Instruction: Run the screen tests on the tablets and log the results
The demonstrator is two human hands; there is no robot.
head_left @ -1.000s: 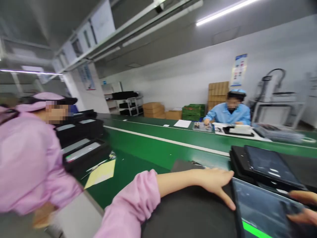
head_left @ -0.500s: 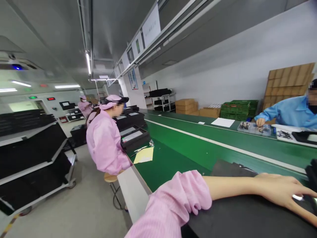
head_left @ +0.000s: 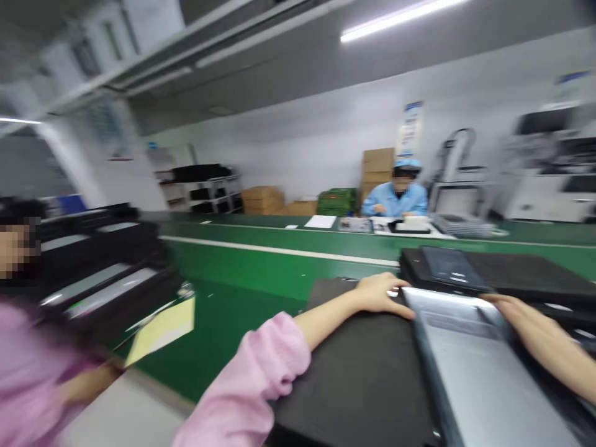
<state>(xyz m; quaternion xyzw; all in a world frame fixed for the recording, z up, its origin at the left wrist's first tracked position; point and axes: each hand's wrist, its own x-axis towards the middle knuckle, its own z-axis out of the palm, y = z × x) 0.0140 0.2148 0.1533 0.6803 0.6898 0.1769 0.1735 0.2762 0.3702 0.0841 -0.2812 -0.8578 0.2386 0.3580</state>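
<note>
A long, glossy grey rectangular panel lies tilted across the lower right, its far end raised a little. My left hand grips its far left corner, thumb on the near side. At the far right corner is my right hand, its fingers curled over the edge and partly blurred. Under my left forearm lies a flat black foam block. Behind the panel, a dark phone-like slab rests on another black foam block. The panel's near end runs out of view.
A green conveyor table runs across. Yellow paper lies left, near stacked black trays and a pink-sleeved person. Across the table a person in blue sits behind a parts box. Green crates stand behind.
My view has swung right, bringing the panel and my right hand into sight. My left hand, on the black foam at the right edge before, now shows at the panel's corner.
</note>
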